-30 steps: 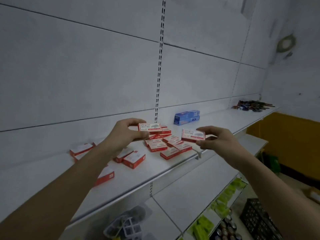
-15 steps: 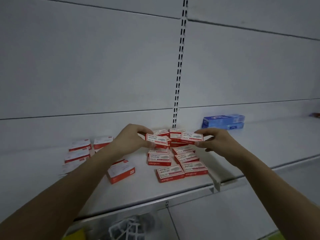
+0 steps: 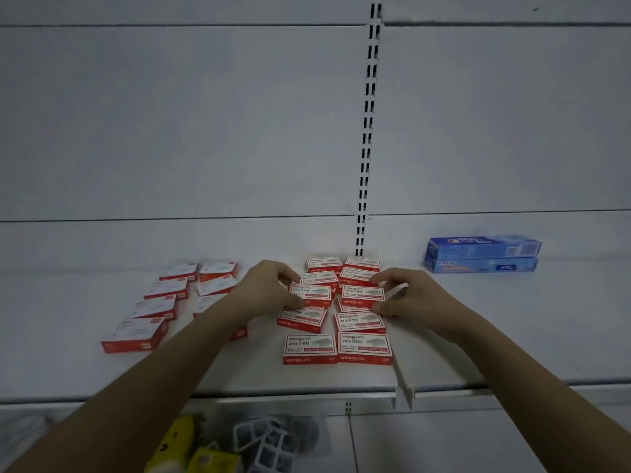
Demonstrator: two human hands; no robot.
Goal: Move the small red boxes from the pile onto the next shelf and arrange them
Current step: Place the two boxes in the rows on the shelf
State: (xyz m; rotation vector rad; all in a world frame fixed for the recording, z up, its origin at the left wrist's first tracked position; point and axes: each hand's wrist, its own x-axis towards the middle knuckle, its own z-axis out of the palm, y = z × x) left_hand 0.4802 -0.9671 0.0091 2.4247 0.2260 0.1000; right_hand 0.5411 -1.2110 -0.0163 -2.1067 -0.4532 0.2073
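**Both hands on red boxes at the slotted upright**

I saw the white shelf [image 3: 478,329] filling the width of the head view, with the slotted upright [image 3: 367,138] running down the back panel to meet it. I took that upright as my marker. Right of it, against the back panel, lay two blue cartons [image 3: 483,254], one stacked on the other. Left of it and well apart, a loose group of red boxes [image 3: 160,302] lay in two rough columns. Directly in front of the upright's foot sat the arranged red boxes [image 3: 336,348], two columns running toward the shelf edge. My left hand [image 3: 264,291] gripped one red box [image 3: 310,292] by its left end, fingers curled over the far edge and thumb under the near one. My right hand [image 3: 415,297] pinched a second red box [image 3: 362,294] by its right end. Both boxes were over the middle of the arranged columns, side by side and nearly touching; I could not tell whether they rested on the boxes beneath. Below the shelf edge, left of the upright's line, I made out grey and yellow items [image 3: 239,442], too dim to identify.
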